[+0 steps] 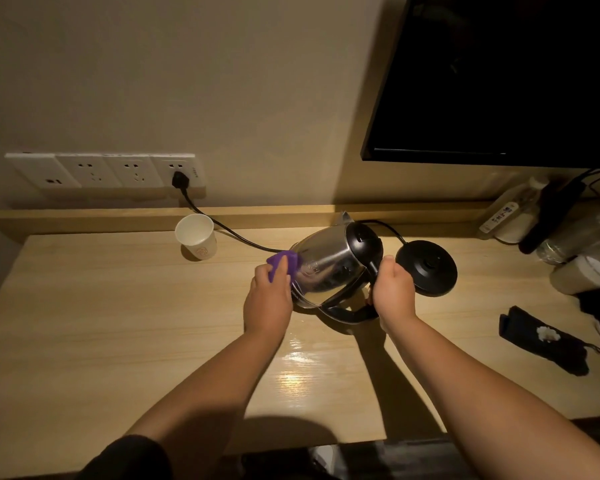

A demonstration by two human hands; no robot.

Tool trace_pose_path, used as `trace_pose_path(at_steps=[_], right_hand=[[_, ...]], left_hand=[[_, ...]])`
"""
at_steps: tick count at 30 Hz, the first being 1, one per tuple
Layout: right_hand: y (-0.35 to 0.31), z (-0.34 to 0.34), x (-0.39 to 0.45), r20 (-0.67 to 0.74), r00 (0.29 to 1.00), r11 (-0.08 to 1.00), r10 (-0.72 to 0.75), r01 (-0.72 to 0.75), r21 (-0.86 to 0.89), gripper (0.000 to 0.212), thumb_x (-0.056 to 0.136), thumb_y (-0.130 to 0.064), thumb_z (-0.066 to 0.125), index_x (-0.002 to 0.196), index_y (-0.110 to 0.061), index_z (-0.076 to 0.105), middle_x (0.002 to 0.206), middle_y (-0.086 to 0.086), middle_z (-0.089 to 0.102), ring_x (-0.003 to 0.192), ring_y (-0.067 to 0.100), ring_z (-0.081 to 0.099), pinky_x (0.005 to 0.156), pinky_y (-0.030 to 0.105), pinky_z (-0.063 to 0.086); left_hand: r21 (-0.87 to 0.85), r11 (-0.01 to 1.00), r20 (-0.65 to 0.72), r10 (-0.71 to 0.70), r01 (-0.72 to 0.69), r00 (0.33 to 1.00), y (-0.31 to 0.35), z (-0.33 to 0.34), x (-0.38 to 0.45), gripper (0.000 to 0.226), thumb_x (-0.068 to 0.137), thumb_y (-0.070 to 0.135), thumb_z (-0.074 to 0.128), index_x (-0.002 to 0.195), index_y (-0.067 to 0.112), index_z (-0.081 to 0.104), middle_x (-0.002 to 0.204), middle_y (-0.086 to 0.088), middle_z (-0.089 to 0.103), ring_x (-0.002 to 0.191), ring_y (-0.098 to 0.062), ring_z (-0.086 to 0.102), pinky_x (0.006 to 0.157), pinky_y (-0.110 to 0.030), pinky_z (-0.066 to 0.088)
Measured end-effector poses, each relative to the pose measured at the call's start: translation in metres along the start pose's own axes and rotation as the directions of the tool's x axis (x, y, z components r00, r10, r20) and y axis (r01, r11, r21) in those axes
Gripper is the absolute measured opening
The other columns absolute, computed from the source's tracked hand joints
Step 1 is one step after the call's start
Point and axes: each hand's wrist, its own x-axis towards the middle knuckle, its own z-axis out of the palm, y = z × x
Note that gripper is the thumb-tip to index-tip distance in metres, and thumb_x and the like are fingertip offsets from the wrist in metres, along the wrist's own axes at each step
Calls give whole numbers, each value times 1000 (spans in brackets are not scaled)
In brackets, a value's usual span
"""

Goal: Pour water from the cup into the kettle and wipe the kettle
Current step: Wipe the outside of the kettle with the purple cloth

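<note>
- While the pale wooden desk stretches under everything, with a glossy, possibly wet patch showing near its front edge, the work sits at its middle, well off from the black wall-mounted screen above on the right.
- Tilted on its side, with the spout toward the wall, the shiny stainless-steel kettle with black lid and handle is off its round black power base, which lies just beside it on the right.
- Clenched round the black handle, the right hand holds the kettle at that tilt.
- Pressing against the steel wall on the other side, the left hand grasps a small purple cloth, bunched under the fingers.
- Standing upright near the wall, well apart from the kettle, the white paper cup looks set aside; I cannot tell whether any water is left in it.
- Plugged into the white socket strip, the black cord runs past the cup and behind the kettle.
- Judging by this, pouring seems finished and wiping is the step in hand.
- Next, I would say, the cloth needs to travel round the unwiped steel while the right hand turns the body, keeping the lid from spilling water.
</note>
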Motion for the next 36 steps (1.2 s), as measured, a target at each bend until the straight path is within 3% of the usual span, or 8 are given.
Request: trace_pose_path(at_steps=[7,13,16,19,26,30,33,36], right_hand=[[-14,9,0,21,1000,997,-14,16,-80,51,103,-45,25,87,-11,60,81,13,62,82,26,62,81,47,52],[-18,12,-3,23,1000,996,20,-18,-89,47,103,-40,24,80,-14,57,79,12,61,82,27,62,82,47,52],[-18,13,-4,12,999,996,53,-52,-76,46,103,-42,25,80,-16,56,82,14,63,83,26,64,84,46,55],[-17,11,-5,17,997,996,76,-75,-51,47,103,-42,26,80,-14,56,78,13,60,85,30,64,84,48,55],[-14,3,-6,51,979,978,197,-200,62,42,103,-38,30,77,-13,51,64,8,47,61,19,50,65,36,45],[-18,7,-8,42,987,988,152,-154,30,46,102,-43,28,82,-12,55,71,11,56,69,24,58,73,43,52],[-21,7,-7,45,991,992,123,-122,-14,50,101,-48,26,86,-11,57,75,11,59,74,24,59,76,44,53],[-19,4,-5,70,982,983,177,-181,42,55,99,-55,29,88,-10,60,70,9,57,69,24,58,76,45,54]], left_hand=[[-73,991,27,-110,111,994,6,-11,7,45,102,29,39,145,22,31,134,-9,38,100,-18,56,81,-31,55],[-45,961,-127,267,-275,955,54,-21,3,51,93,27,56,141,25,36,129,-11,44,105,-23,53,75,-32,53],[93,886,-55,461,-455,886,61,-18,1,65,86,25,66,143,25,34,129,-13,47,110,-28,51,78,-35,52],[145,856,6,501,-497,865,51,-16,-5,78,78,21,75,143,24,31,131,-15,47,112,-31,51,82,-38,52],[95,934,35,342,-343,939,-5,-8,-22,77,81,19,73,143,24,26,125,-15,50,104,-26,56,72,-33,56],[30,996,68,85,-87,994,-24,-10,-17,53,95,27,56,138,30,25,126,-9,49,102,-20,55,76,-34,55],[-19,999,71,-41,43,997,-24,-16,-15,41,99,29,47,137,21,35,128,-9,50,104,-22,55,80,-39,54],[-54,998,32,31,-29,999,-4,-20,-18,48,98,28,51,141,22,33,129,-7,48,102,-18,54,78,-33,53]])
